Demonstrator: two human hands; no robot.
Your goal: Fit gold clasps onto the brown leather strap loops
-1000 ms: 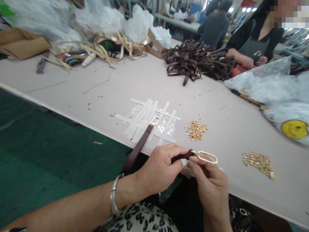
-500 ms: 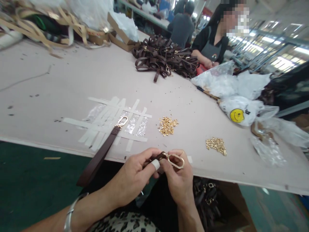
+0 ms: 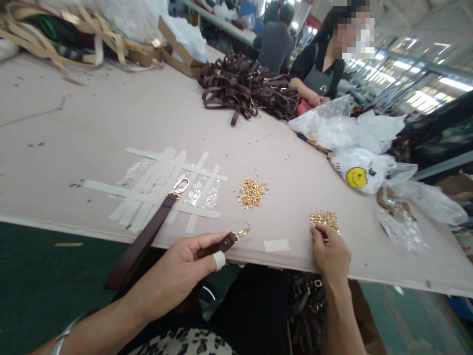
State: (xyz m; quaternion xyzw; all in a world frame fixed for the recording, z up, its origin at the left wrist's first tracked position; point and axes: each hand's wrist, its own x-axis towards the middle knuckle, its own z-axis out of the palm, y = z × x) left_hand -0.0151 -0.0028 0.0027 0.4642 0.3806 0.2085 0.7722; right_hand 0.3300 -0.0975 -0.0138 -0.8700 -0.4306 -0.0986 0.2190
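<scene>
My left hand [image 3: 188, 266], with white tape round the thumb, grips a dark brown leather strap [image 3: 226, 242] near its end. A gold clasp [image 3: 242, 233] sticks out from that end over the table edge. At the right, my right hand [image 3: 330, 250] has thumb and fingertips closed together at the near side of a pile of small gold rivets [image 3: 325, 218]; whether a piece is between them is too small to see. Another brown strap [image 3: 148, 236] with a gold oval ring [image 3: 181, 186] lies over the table's front edge, left of my hands.
A second pile of gold pieces [image 3: 252, 192] lies mid-table beside taped-down clear plastic [image 3: 201, 190]. A heap of brown straps [image 3: 247, 86] is at the back, near a co-worker [image 3: 320, 69]. Plastic bags [image 3: 364, 170] cover the right side. Below the edge, a box holds more straps [image 3: 306, 310].
My right hand has let go of the strap's gold clasp and moved right to the rivet pile. My left hand keeps the strap and has shifted slightly left.
</scene>
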